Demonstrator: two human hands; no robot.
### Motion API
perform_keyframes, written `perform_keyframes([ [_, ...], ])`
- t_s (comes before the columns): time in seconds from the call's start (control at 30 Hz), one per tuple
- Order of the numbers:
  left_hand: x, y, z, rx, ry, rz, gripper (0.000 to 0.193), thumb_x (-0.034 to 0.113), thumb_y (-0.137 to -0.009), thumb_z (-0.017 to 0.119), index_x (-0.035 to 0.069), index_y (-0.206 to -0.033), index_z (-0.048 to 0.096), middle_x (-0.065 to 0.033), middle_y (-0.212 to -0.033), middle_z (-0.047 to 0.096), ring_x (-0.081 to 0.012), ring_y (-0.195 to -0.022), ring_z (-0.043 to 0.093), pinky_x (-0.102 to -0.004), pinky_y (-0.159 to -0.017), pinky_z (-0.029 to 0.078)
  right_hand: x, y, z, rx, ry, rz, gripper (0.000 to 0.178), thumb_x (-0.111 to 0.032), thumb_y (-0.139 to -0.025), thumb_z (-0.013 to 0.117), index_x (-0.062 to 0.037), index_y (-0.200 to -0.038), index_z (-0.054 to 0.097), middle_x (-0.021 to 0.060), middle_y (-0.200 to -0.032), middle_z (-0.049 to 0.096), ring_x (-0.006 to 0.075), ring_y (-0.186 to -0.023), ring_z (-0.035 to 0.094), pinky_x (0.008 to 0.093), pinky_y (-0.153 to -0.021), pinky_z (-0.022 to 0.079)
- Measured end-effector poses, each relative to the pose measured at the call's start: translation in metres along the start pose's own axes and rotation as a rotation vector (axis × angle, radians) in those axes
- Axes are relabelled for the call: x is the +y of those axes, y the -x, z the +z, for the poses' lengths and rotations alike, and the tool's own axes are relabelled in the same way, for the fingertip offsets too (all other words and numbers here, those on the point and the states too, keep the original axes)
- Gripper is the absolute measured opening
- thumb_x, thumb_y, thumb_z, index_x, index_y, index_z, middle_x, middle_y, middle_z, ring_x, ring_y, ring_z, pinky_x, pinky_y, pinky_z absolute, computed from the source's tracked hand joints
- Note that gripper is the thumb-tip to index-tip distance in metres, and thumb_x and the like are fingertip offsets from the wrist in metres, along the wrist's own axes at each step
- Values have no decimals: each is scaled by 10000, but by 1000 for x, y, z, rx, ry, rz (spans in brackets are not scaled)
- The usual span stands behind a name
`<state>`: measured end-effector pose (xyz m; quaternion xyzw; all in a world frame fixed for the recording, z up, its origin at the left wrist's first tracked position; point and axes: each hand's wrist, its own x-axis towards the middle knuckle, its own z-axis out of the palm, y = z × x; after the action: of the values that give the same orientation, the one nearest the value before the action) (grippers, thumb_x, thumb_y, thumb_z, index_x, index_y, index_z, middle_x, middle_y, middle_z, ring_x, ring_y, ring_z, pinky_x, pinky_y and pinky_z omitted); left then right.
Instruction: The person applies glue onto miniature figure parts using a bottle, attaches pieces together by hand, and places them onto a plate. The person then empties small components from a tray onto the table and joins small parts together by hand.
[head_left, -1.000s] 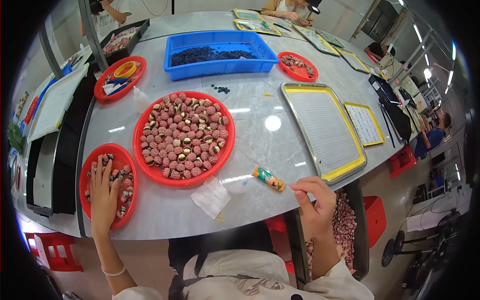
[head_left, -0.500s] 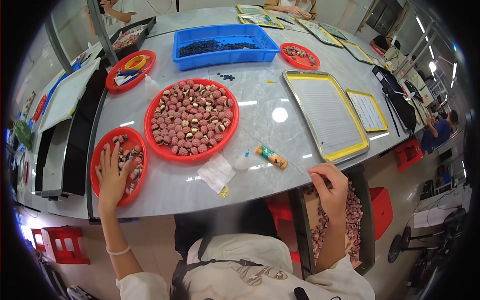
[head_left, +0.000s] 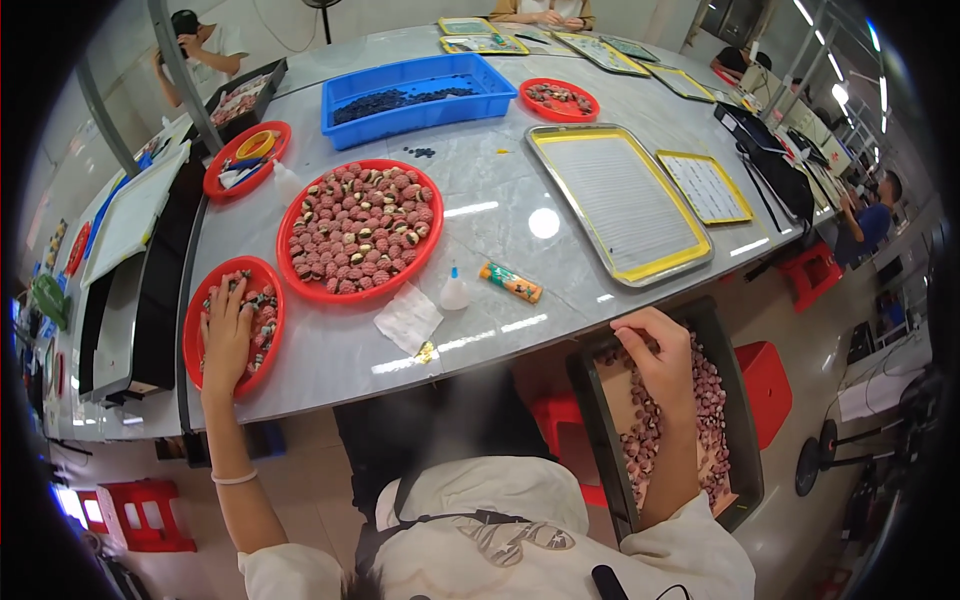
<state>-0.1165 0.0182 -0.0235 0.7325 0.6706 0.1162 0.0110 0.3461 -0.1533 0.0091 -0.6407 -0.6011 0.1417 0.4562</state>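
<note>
My left hand (head_left: 228, 338) lies in the small red plate (head_left: 190, 350) at the left, fingers stretched over small pink, dark and pale pieces (head_left: 262, 335). My right hand (head_left: 660, 360) hovers by the table's front edge, above the dark tray. Its thumb and forefinger come together; anything between them is too small to make out. A large round red plate (head_left: 432, 235) full of pink, bumpy, ball-like pieces (head_left: 358, 225), some showing cream and dark bands, sits between my hands, farther back.
Before me lie a white tissue (head_left: 408, 318), a small squeeze bottle (head_left: 454, 292) and a green-orange tube (head_left: 510, 283). A yellow-edged metal tray (head_left: 620, 200) lies right; a blue bin (head_left: 420, 110) holds dark pieces. The dark tray (head_left: 590, 420) holds more pink pieces. People sit farther off.
The view has shifted, so the table's things appear farther left and the plates slightly higher. My left fingers have drawn closer together over the pieces. My right hand keeps nearly the same pose.
</note>
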Motion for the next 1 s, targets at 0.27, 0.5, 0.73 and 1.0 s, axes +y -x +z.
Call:
perform_keyframes([
  [0.27, 19, -4, -8, -62, -65, -150, 463, 324, -886, 330, 197, -1326, 266, -46, -1393, 210, -245, -1297, 134, -480, -1021, 65, 38, -63, -38, -59, 122, 27, 91, -51, -756, 570, 32, -786, 591, 59, -711, 580, 105, -658, 524, 219, -595, 407],
  [0.5, 25, -8, -7, -53, -38, -156, 466, 259, -879, 336, 164, -1329, 262, -68, -1386, 224, -229, -1297, 145, -444, -1031, 52, 124, -204, -66, -169, 90, 167, 149, -127, -764, 581, 17, -800, 605, 26, -683, 571, 76, -627, 504, 211, -565, 409],
  [0.73, 37, -23, -10, -105, -44, -187, 479, 228, -859, 329, 92, -1316, 283, -95, -1387, 220, -253, -1293, 153, -414, -1035, 55, 241, -395, -94, -198, 240, 301, 190, -204, -762, 588, -45, -864, 606, -4, -689, 537, 77, -639, 478, 237, -555, 401],
  [1.0, 66, -48, -53, -170, 15, -201, 389, 123, -812, 434, 22, -1188, 431, -172, -1307, 319, -327, -1196, 311, -376, -989, 234, 389, -529, -105, 83, -318, 738, 196, -175, -743, 599, -37, -877, 564, 26, -726, 518, 124, -646, 480, 249, -545, 428],
])
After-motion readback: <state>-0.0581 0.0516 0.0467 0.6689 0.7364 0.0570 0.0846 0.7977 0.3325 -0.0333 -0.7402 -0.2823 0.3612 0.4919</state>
